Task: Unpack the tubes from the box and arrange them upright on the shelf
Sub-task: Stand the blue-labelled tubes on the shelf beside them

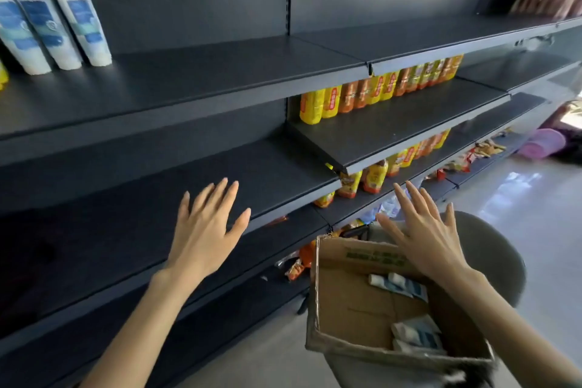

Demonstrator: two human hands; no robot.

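Above the box (362, 302), the right hand (425, 239) hovers flat, empty.

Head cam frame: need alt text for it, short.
Two empty, open hands, left hand and right hand, reach out over a cardboard box holding a few white-and-blue tubes. Three matching tubes stand upright at the upper left of dark shelves; yellow and orange packets fill lower shelves.

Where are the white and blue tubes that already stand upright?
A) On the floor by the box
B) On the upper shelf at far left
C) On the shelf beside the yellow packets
B: three tubes stand on the upper shelf at far left.
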